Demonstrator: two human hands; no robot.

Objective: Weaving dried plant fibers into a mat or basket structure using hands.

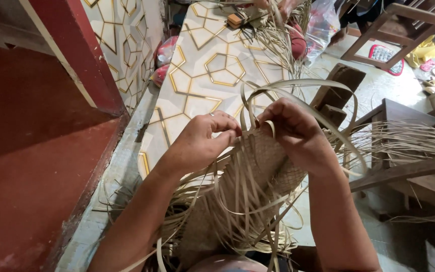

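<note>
Mat [250, 171]: half-woven, propped lengthwise toward the person so its top edge meets both hands.
Left hand [202, 141]: fingers pinched on that edge, pinning the weave.
Right hand [293, 131]: closed around 1 looping strip [298, 85].
Floor [212, 60]: patterned, beyond.

Both forearms are bare up to the lower edge of the picture, and no sleeve shows on them. The left hand [200, 141] has a thin metal ring [211, 115] on one finger. The right hand [295, 133] carries no ring or band that can be seen. Both wrists are bare too, without watch or bracelet.
</note>
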